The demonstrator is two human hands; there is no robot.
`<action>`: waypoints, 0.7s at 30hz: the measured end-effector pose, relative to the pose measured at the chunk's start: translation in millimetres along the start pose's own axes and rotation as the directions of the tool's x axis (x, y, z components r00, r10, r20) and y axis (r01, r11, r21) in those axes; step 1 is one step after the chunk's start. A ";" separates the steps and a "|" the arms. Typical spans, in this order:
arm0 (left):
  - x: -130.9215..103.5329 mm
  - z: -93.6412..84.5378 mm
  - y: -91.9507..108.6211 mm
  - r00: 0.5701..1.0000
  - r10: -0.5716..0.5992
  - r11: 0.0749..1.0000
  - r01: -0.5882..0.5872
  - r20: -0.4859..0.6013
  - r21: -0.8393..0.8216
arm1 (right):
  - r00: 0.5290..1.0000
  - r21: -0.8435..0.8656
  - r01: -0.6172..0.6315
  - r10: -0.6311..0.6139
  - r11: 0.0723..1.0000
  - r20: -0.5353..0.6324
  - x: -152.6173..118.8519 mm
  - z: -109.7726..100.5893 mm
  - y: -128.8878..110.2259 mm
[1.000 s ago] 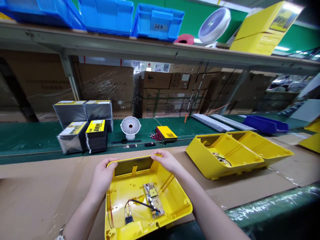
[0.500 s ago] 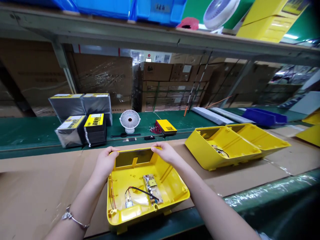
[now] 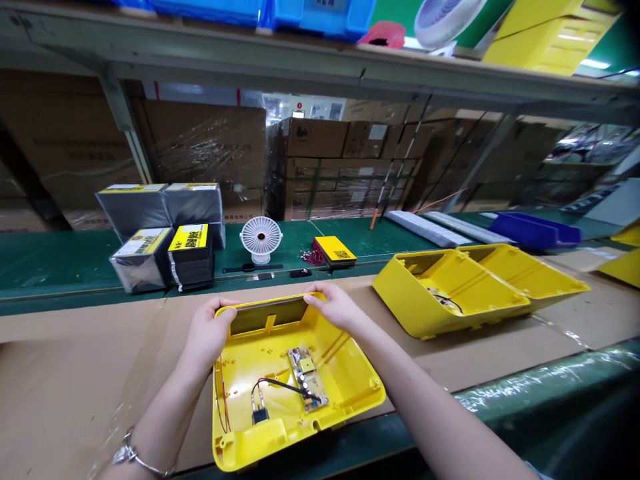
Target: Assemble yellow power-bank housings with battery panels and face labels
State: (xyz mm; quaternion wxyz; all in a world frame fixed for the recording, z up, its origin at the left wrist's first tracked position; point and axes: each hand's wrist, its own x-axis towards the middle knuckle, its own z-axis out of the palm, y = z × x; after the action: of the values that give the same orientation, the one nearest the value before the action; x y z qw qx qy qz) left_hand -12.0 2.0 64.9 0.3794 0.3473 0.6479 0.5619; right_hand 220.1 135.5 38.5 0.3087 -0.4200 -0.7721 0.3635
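Observation:
A yellow plastic housing (image 3: 300, 437) lies with its hollow side up at the near edge of the bench. My left hand (image 3: 209, 333) grips its far left corner, thumb over the rim. At the far right part of the same rim, my right hand (image 3: 330, 308) pinches the wall. Between the hands a dark panel (image 3: 255, 319) lines the inside of the far wall. Inside the housing sit a circuit board (image 3: 307, 378) and a small black socket (image 3: 260, 416), joined by dark wires. Thin red and black wires (image 3: 223, 393) run along the left wall.
Two more yellow housings (image 3: 400, 303) stand to the right on the cardboard. Behind are a small white fan (image 3: 261, 237), a yellow-topped stack (image 3: 337, 250) with red wires, wrapped black stacks (image 3: 193, 257) and a blue bin (image 3: 537, 230). A shelf (image 3: 320, 70) crosses overhead.
The housing has tilted slightly, its near edge shifting a little down and to the right. Both hands keep their hold on the far rim. The camera view has shifted slightly.

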 end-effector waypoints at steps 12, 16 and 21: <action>-2.0 -1.6 -3.4 1.000 0.007 1.000 -0.007 0.006 -0.025 | 0.998 0.141 -0.047 0.041 0.989 0.050 2.5 1.3 4.1; -4.5 -1.1 -1.0 1.000 0.024 1.000 -0.024 -0.013 -0.005 | 0.998 0.172 -0.056 0.048 0.984 0.049 3.6 0.5 3.6; -5.2 -0.5 -1.3 0.999 0.044 0.999 -0.044 -0.026 0.015 | 0.997 0.172 -0.076 0.068 0.982 0.048 4.7 0.8 2.5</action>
State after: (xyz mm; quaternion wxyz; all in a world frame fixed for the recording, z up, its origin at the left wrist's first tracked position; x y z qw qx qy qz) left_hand -10.1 -3.0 64.1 0.3558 0.3566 0.6491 0.5700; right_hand 218.4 140.3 36.9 0.3144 -0.4114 -0.7282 0.4490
